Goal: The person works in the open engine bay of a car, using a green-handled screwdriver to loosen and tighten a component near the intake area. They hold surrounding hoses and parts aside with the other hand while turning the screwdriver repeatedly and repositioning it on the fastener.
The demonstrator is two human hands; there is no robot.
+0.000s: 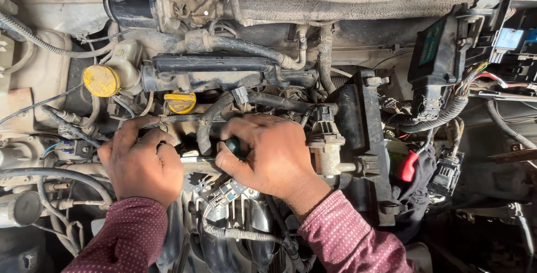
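I look down into a dusty engine bay. My right hand (268, 153) is closed around the dark green handle of a screwdriver (235, 147), whose metal shaft runs left toward my left hand (140, 164). My left hand rests on engine parts with its fingers curled over the shaft's far end; the tip is hidden under it. A black rubber hose (210, 119) curves down between the two hands. Both sleeves are maroon with small dots.
A yellow reservoir cap (101, 80) and a yellow oil filler cap (180, 102) sit above the hands. A black battery tray (363, 139) stands to the right, with a red terminal cover (409, 166) and a fuse box with wire bundles (447, 55) beyond it.
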